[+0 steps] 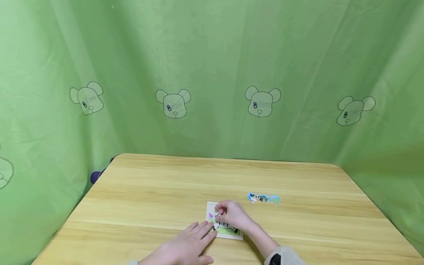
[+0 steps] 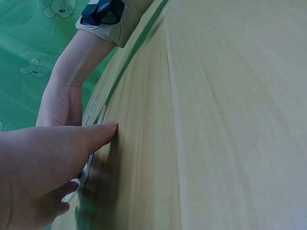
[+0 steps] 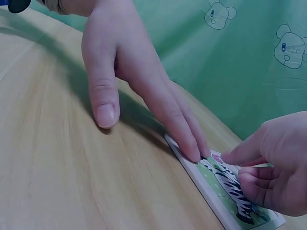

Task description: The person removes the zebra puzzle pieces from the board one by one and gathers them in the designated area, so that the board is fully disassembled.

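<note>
A flat picture puzzle of a zebra (image 1: 228, 231) lies on the table in a pale frame, with green, black-and-white and pink parts showing. My left hand (image 1: 188, 244) rests its straight fingertips on the near left side of the puzzle, thumb spread out on the wood. Over the upper part of the puzzle, my right hand (image 1: 233, 214) has its thumb and index finger bent in a pinch at a small puzzle piece, mostly hidden by the fingers. In the right wrist view the right hand (image 3: 283, 163) comes in low beside the striped body (image 3: 230, 187).
Several loose puzzle pieces (image 1: 263, 198), blue with bits of picture, lie in a row beyond the right hand. The wooden table (image 1: 149, 184) has rounded far corners. Green curtains (image 1: 215, 73) with bear-head prints hang around it. Something purple (image 1: 95, 176) shows past the left edge.
</note>
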A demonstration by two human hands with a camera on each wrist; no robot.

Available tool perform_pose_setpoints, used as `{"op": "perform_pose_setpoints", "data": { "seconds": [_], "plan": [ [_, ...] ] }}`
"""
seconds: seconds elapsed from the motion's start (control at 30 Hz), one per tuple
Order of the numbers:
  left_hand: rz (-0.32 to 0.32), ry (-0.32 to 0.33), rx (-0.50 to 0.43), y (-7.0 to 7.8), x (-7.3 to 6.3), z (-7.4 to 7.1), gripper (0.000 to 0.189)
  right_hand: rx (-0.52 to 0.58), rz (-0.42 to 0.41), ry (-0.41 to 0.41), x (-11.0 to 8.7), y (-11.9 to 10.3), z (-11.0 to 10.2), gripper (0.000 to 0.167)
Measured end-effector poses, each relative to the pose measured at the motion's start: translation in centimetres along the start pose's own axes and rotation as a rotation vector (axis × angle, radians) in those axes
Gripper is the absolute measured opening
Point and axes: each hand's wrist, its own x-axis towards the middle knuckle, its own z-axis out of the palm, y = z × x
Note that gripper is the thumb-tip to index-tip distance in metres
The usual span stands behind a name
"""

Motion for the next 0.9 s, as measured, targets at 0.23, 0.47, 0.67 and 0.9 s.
{"op": "perform_pose_setpoints", "data": {
  "seconds": [0.23, 0.47, 0.67, 0.9],
  "plan": [
    [-0.008, -0.001, -0.020, 0.06, -0.02, -0.05, 0.070, -0.113, -0.009, -0.019, 0.12, -0.29, 0.22, 0.024],
    [-0.017, -0.016, -0.003, 0.25, -0.14, -0.34, 0.069, -0.155, -0.009, -0.012, 0.13, -0.80, 0.46, 0.018],
    [-0.010, -0.013, 0.025, 0.32, -0.14, -0.38, 0.069, -0.140, 0.007, -0.016, 0.15, -1.01, 0.48, 0.019],
    [-0.020, -0.022, 0.023, 0.42, -0.17, -0.33, 0.069, -0.015, 0.012, 0.006, -0.04, -0.55, 0.53, 0.018]
  ]
}}
